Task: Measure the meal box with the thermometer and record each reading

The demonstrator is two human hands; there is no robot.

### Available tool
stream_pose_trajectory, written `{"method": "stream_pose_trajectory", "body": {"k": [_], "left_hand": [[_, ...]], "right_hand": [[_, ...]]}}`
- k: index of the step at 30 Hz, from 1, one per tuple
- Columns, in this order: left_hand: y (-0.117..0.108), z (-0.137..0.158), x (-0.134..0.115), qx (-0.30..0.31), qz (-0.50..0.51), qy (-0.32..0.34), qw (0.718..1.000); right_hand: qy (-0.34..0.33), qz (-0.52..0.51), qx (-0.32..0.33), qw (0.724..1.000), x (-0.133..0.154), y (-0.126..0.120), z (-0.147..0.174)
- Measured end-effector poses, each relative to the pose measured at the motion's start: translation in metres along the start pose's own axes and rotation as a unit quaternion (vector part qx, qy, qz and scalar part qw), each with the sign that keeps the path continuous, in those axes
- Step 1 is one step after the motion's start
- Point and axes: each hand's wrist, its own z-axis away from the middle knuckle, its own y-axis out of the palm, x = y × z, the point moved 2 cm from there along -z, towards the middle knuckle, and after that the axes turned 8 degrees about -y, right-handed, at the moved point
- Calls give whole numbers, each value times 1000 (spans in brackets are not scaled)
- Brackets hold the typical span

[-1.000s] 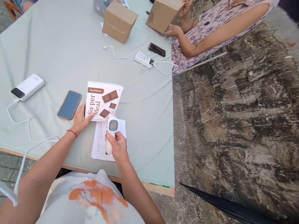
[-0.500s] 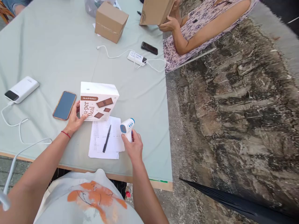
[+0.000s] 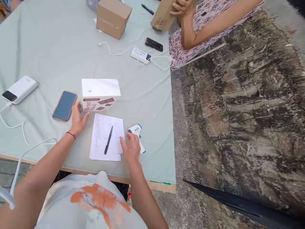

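My left hand (image 3: 79,118) is open, thumb apart from the fingers, at the near left corner of a white and brown box (image 3: 101,88) printed "NutriMotion". The box stands upright on the table; whether my fingertips touch it I cannot tell. My right hand (image 3: 131,147) is open beside a white and blue infrared thermometer (image 3: 142,148), which lies on the cloth and is partly hidden by my fingers. Between my hands are printed sheets of paper (image 3: 98,140) with a black pen (image 3: 109,140) on top. A phone (image 3: 64,106) in an orange-brown case lies left of my left hand.
A white power bank (image 3: 21,89) with a cable sits at the left. Farther back are another power bank (image 3: 140,55), a black device (image 3: 153,44) and a cardboard box (image 3: 113,18). Across the right corner, a person's hand (image 3: 183,8) holds a second cardboard box (image 3: 163,16).
The thermometer has gone from my right hand onto the table. The white box, tilted before, now stands upright, and my left hand's hold has loosened. The other person's cardboard box has turned and lowered.
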Motion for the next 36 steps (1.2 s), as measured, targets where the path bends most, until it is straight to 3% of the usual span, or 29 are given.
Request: {"method": "stream_pose_trajectory", "body": {"k": [3,5,8,10,16,21,26,31,36], "left_hand": [[-8,39,-10,14,-80,9,997],[-11,66,-19,83,-132,44,987],[-13,97,-33,171,-206,89,959],[-12,107,-40,196,-252,108,941],[-4,112,-47,196,-336,135,911],[-1,113,-48,210,-363,120,900],[-1,113,-47,213,-345,107,908],[0,115,-48,212,-351,108,906],[0,116,-48,208,-348,111,907]], "right_hand": [[6,-24,94,995,20,22,-4],[23,-1,136,990,27,33,-9],[36,-6,170,985,31,38,-16],[31,-66,168,983,32,34,-18],[4,-295,122,948,25,16,-2],[40,-287,91,953,29,15,17],[36,-351,100,930,47,24,20],[73,-299,84,948,48,42,23],[34,-254,84,963,48,49,27]]}}
